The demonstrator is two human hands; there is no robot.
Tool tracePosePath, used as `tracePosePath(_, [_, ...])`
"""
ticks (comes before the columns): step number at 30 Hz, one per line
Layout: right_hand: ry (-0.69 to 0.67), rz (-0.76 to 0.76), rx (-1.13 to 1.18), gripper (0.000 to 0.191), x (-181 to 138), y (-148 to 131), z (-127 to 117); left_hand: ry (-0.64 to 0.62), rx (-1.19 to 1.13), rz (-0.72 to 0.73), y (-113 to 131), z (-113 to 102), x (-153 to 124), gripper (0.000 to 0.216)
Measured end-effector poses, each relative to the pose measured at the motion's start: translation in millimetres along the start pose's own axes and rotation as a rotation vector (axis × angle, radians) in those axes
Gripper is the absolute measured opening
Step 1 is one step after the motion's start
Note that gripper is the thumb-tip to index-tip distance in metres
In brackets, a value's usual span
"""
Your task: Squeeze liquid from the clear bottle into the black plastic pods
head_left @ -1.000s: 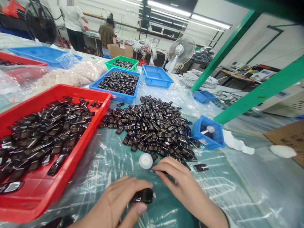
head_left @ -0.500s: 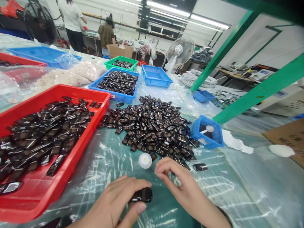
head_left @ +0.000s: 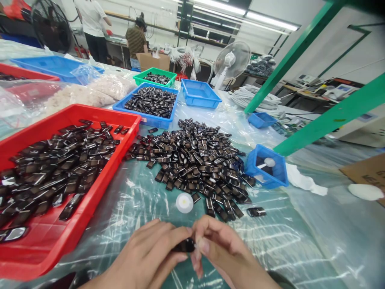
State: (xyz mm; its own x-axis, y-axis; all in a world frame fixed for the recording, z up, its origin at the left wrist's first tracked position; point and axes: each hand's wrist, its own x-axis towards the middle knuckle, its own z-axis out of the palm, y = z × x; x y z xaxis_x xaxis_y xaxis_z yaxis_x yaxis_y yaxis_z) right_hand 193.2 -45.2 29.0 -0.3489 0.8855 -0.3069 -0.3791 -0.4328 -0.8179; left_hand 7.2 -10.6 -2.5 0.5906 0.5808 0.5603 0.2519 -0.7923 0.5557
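Note:
My left hand [head_left: 147, 255] is closed around a small glossy black part [head_left: 184, 245] at the near edge of the table. My right hand [head_left: 221, 251] has its fingertips pinched together against the right end of that same part; whether anything tiny sits between them is too small to see. Just beyond the hands lies a round white cap [head_left: 184, 202]. Behind it spreads a big heap of the same black parts [head_left: 192, 158] on clear plastic sheeting.
A red tray [head_left: 99, 188] full of black parts fills the left. Blue trays [head_left: 150, 120] [head_left: 198, 94], a green tray [head_left: 154, 78], a small blue bin [head_left: 266, 168] and a green frame post [head_left: 327, 118] stand farther back. Two people work at a far bench.
My right hand left the edge of the heap and came back to meet the left hand at the black part. The left hand kept hold of the part.

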Motion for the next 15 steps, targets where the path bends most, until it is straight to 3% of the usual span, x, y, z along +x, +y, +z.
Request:
tracePosePath(10, [-0.075,0.003,-0.040,0.030,13,21,-8,0.048,0.008,0.105,1,-2,8,0.027])
tracePosePath(12, [-0.080,-0.041,-0.087,0.033,15,26,-10,-0.004,0.049,0.094,7,-6,11,0.028])
tracePosePath(15, [-0.006,-0.205,-0.222,0.035,12,24,-14,0.036,0.219,0.108,16,-19,9,0.030])
